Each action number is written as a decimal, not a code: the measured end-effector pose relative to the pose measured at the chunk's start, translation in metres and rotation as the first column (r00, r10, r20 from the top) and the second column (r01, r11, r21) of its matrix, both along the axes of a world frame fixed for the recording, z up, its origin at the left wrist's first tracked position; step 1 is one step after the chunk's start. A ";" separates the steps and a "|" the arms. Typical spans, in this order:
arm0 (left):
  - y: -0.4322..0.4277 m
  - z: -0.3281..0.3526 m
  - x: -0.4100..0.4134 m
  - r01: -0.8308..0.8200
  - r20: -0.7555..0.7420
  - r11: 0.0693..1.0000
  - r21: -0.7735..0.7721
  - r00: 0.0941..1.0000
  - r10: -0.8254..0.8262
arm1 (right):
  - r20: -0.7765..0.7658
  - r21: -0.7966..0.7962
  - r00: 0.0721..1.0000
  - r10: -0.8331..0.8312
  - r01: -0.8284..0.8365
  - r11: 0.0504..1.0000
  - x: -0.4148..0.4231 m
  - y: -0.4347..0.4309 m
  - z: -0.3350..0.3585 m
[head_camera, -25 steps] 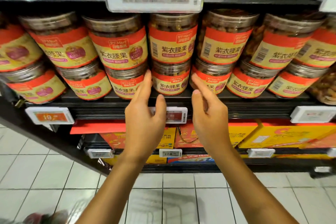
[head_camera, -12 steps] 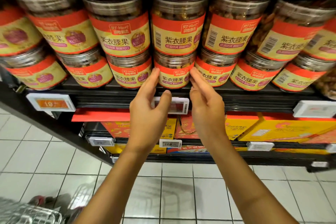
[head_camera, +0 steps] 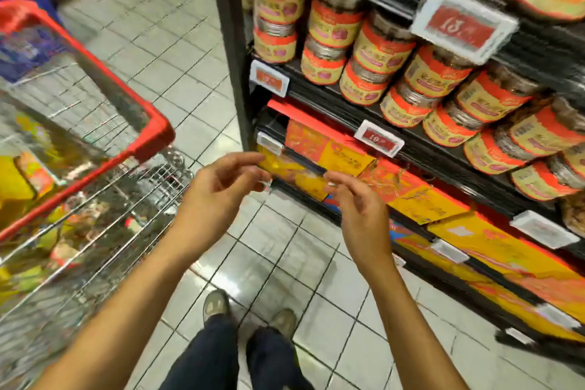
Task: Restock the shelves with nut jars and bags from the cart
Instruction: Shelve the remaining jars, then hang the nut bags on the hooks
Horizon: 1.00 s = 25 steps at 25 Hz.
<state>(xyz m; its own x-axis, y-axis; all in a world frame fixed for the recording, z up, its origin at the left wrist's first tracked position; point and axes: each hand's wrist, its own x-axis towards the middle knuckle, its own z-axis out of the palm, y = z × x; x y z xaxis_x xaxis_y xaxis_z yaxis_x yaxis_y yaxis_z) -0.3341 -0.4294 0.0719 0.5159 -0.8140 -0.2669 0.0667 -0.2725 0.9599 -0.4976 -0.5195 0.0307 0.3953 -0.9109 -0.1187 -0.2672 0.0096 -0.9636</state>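
Several clear nut jars with red and yellow labels stand stacked two high on the black shelf at upper right. My left hand and my right hand hang in mid-air below that shelf, away from the jars, with loosely curled fingers and nothing in them. At the left stands the wire cart with a red rim. Inside it lie yellow and orange packages, blurred.
Yellow and orange boxes fill the lower shelves, with white price tags on the shelf edges. The black shelf upright stands between cart and jars. Grey floor tiles and my shoes lie below.
Both hands have drawn back from the lower jar on the shelf and dropped lower. The view has swung left and down, bringing the cart into sight.
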 end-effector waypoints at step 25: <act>0.374 -0.182 0.391 -0.431 -0.140 0.627 0.649 0.743 0.655 | -0.736 0.417 -0.220 0.640 -0.892 0.173 0.510 0.271 -0.151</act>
<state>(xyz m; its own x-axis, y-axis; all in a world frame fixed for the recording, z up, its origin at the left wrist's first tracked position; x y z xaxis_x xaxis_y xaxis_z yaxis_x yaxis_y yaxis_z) 0.0565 -0.0559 -0.1096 0.5971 -0.0598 -0.7999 0.6590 -0.5319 0.5318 0.0121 -0.2486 -0.1206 0.6788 0.0068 -0.7343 -0.3294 -0.8909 -0.3128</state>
